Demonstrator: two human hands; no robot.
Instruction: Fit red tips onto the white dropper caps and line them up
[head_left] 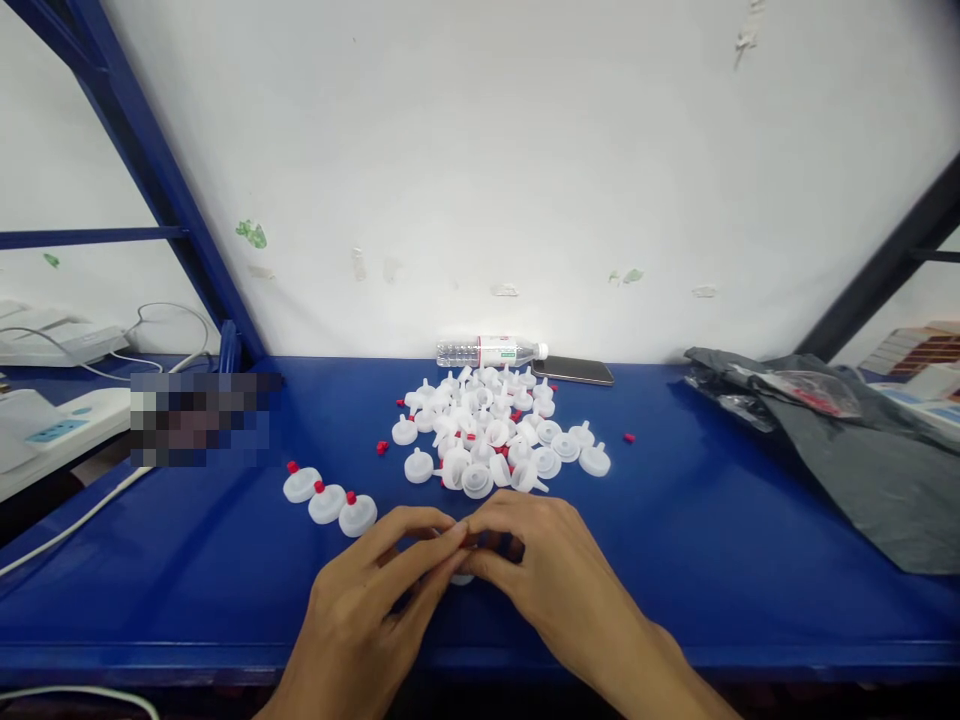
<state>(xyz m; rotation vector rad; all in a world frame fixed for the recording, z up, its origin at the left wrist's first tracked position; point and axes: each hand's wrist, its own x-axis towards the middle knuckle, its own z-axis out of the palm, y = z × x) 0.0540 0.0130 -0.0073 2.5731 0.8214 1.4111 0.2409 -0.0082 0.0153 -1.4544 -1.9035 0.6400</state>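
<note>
My left hand (371,595) and my right hand (555,565) meet near the table's front, fingertips pinched together. Between them is a white plastic nozzle cap (461,579), of which only the lower rim shows. A hint of red shows at the fingertips, where the small red tip cap is mostly covered. Left of my hands, three white nozzle caps (327,504) with red tips on their spouts stand in a slanting row. Just beyond my fingers lies a heap of white nozzle caps (478,482) without tips, red pieces mixed in.
Loose red tip caps (382,448) lie around the heap, one red piece (629,437) to the right. Behind are a water bottle (495,351) on its side and a phone (574,372). A grey plastic bag (840,460) covers the right side; a power strip (82,425) is left.
</note>
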